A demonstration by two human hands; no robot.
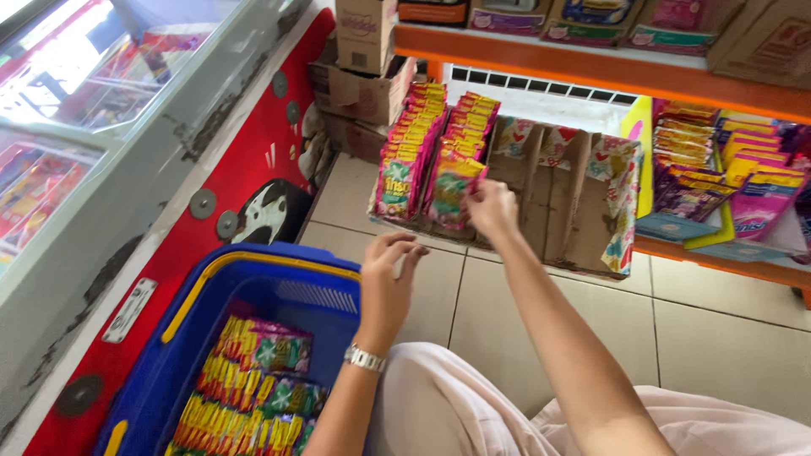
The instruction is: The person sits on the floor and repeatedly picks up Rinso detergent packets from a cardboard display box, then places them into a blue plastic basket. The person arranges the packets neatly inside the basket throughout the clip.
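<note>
In the head view, your right hand (492, 207) pinches a pink sachet strip (452, 187) at centre frame, seating it in the cardboard display box (583, 211). Your left hand (390, 279) hovers below, fingers loosely curled, empty. The strip looks light, floppy and slick; grip its top edge. More strips (253, 388) fill the blue basket (253, 283) at lower left.
</note>
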